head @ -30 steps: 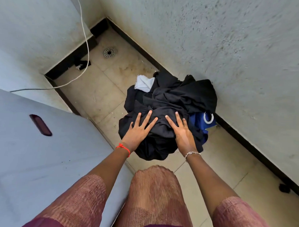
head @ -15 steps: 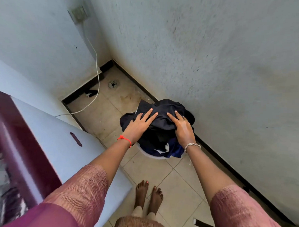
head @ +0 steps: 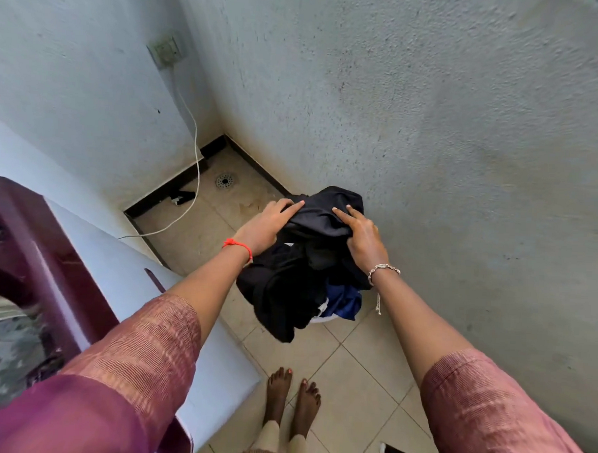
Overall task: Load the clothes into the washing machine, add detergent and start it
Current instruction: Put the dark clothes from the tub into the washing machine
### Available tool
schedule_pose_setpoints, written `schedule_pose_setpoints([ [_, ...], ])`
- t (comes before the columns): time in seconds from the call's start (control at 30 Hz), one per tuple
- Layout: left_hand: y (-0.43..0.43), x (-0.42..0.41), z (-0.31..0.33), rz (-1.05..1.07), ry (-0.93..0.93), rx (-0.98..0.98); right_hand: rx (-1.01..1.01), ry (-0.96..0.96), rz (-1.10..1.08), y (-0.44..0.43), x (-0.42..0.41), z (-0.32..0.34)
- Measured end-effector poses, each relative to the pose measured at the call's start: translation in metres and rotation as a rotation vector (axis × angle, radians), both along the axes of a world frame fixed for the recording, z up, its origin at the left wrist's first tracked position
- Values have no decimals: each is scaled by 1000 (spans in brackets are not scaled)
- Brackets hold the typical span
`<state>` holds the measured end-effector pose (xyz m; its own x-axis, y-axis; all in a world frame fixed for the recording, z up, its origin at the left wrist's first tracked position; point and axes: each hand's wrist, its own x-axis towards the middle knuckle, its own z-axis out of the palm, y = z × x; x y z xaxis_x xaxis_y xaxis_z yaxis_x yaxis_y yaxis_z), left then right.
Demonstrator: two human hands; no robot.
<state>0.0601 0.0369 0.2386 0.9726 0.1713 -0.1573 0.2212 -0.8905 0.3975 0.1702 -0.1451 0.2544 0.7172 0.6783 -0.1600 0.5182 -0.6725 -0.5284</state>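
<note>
This is looking like a home laundry corner: a washing machine point(head: 101, 238) is standing on a tiled floor point(head: 352, 382), a drain point(head: 225, 180) is sitting in the corner, and a cord point(head: 195, 132) is hanging from a wall socket point(head: 165, 51) on rough plastered walls point(head: 432, 129).

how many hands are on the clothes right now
2. The left hand holds the left side of the dark clothes bundle; the right hand grips its right side, fingers curled into the fabric. Neither is hidden.
</note>
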Motion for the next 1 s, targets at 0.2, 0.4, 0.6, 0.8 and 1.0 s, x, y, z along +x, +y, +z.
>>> schedule_pose_setpoints([
  [0.2,-6,-1,15,121,-102,-91,101,17,-43,9,9,24],
  [0.4,-21,3,30,253,-102,-474,306,12,-96,17,13,53],
  [0.6,-49,12,36,423,-311,-612,511,62,-128,30,-3,78],
  [0.8,-37,25,66,557,-410,-353,520,115,-50,13,-2,85],
  [1.0,-22,28,95,574,-539,-643,403,335,16,-5,-2,71],
])
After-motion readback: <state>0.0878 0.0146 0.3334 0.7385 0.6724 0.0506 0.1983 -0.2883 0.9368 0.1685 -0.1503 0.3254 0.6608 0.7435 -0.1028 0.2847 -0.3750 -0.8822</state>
